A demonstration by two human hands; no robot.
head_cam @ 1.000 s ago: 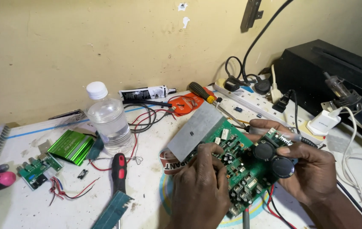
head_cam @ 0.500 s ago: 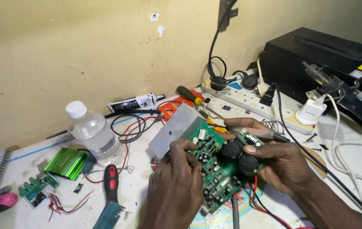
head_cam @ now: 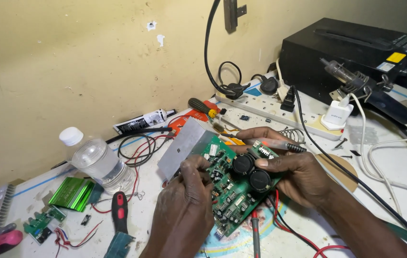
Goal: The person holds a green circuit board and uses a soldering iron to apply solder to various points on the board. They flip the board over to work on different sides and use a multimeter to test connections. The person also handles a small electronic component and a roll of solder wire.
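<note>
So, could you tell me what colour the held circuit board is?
Green circuit board, clearest in the head view.

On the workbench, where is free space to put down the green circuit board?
Bare patch: right of the right hand, between the black cable and white cable. Crowded: the water bottle, tangled wires and power strip fill the left and back.

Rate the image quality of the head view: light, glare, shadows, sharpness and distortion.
Head view: even, soft light across the bench; only faint shadows under the left hand and right hand; mild glare on the plastic water bottle and the aluminium heatsink; the green circuit board is sharp with no motion blur; the white power strip bows slightly from wide-angle distortion.
</note>
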